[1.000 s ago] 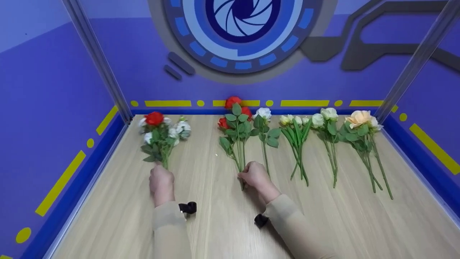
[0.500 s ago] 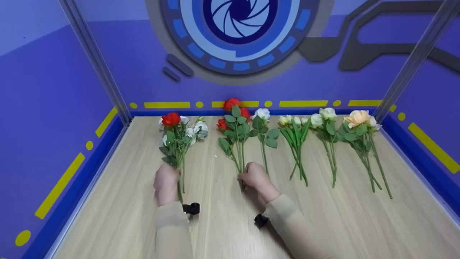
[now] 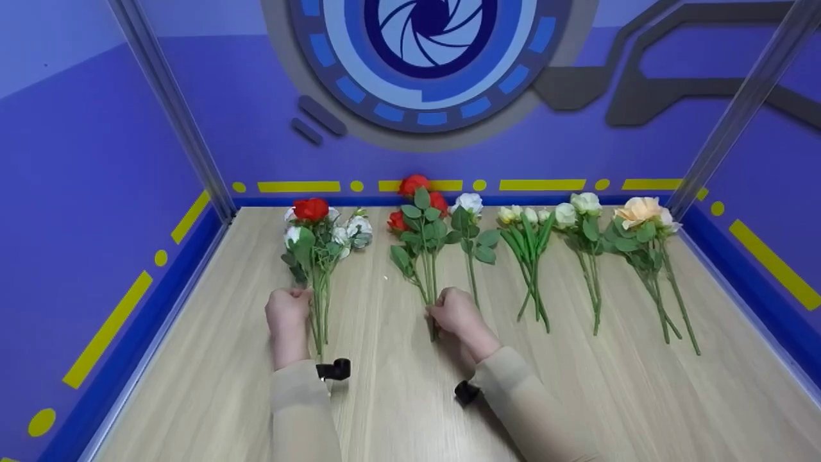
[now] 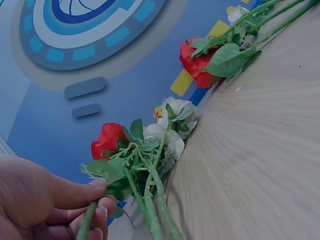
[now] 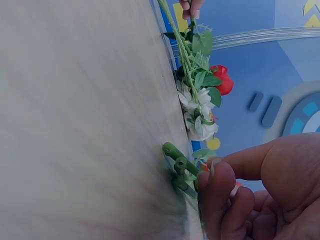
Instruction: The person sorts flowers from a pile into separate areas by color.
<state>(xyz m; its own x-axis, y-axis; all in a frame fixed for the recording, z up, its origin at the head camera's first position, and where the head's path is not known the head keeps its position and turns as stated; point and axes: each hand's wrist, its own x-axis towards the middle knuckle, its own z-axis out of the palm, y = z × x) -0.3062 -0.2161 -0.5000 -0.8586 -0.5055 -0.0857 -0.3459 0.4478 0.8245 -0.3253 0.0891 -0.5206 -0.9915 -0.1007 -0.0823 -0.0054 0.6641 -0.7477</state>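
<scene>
At the left of the head view, my left hand (image 3: pixel 287 316) pinches the green stem (image 4: pixel 88 218) of a red rose (image 3: pixel 310 209) between thumb and fingers. That rose lies over white flowers (image 3: pixel 359 230), whose stems run down the table beside my hand. Toward the middle, my right hand (image 3: pixel 457 312) pinches the lower stems of a bunch of red roses (image 3: pixel 414 185). The cut stem ends (image 5: pixel 181 165) stick out past my right fingertips in the right wrist view, close over the tabletop. Right of that bunch lies a single white rose (image 3: pixel 468 204).
Farther right on the wooden table (image 3: pixel 397 398) lie tulips (image 3: pixel 530 215), pale green-white roses (image 3: pixel 586 204) and a peach flower (image 3: pixel 641 210) with stems toward me. A blue-purple back wall (image 3: pixel 244 128) and side walls enclose the table. Black wrist cameras (image 3: pixel 335 369) protrude from both sleeves.
My left hand has carried the red rose and white flowers rightward, and the white flowers' stems now lie outside its grip. It then shifted slightly left. My right hand has stayed put.
</scene>
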